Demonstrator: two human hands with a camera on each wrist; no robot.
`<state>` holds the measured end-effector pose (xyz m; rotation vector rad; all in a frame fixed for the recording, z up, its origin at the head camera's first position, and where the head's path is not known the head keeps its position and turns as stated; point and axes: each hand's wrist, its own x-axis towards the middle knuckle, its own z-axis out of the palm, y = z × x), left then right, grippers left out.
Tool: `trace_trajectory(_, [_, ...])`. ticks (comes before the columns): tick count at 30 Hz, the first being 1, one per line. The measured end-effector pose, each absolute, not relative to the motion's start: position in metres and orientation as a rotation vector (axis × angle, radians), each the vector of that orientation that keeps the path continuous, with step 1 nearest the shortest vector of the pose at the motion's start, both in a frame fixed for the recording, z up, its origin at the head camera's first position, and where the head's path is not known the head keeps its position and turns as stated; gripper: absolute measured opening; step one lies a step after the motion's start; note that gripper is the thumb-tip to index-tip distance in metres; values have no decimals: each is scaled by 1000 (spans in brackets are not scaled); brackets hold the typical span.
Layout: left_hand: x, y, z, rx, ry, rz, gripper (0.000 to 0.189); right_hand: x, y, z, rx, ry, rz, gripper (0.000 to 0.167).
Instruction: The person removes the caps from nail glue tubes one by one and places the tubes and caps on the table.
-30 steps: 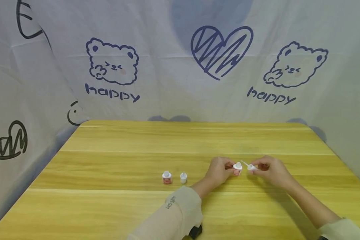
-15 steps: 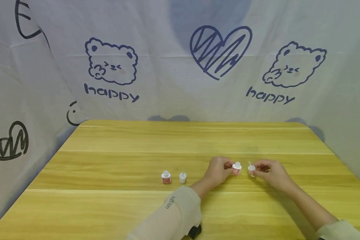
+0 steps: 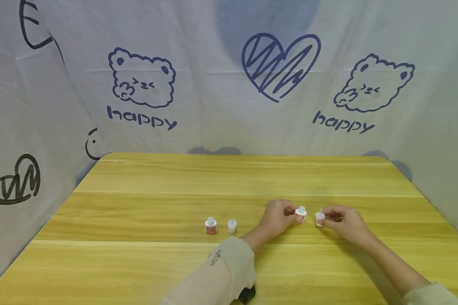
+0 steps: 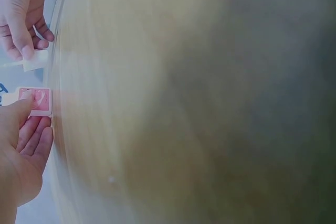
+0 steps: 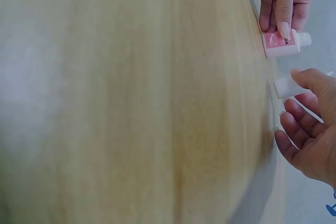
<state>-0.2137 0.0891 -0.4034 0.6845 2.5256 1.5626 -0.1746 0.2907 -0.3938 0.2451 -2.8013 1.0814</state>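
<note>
My left hand [image 3: 276,218] grips a small white bottle [image 3: 300,215] with a pink label, upright at the table surface, its neck uncapped. Thumb and fingers pinch it from the left; the label shows in the left wrist view on the bottle [image 4: 43,102]. Just to its right, my right hand [image 3: 345,222] pinches a white cap [image 3: 319,219], its open end and thin applicator stem pointing up. The right wrist view shows the cap [image 5: 287,86] between thumb and fingers, close by the table. Bottle and cap are a short gap apart.
A second uncapped bottle [image 3: 211,226] with a red label stands left of my left forearm. Beside it sits another white cap [image 3: 232,226], stem up. The wooden table [image 3: 137,271] meets a printed white cloth [image 3: 210,110] at the back.
My right hand has lowered the cap toward the table and turned it from tilted, stem toward the bottle, to upright. The left hand and its bottle have stayed nearly still.
</note>
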Motion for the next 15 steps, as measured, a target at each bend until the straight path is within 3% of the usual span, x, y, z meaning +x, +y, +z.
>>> trace_trajectory(15, [-214, 89, -405, 718, 2504, 1581, 18, -172, 291, -393, 252, -2809, 1099, 21])
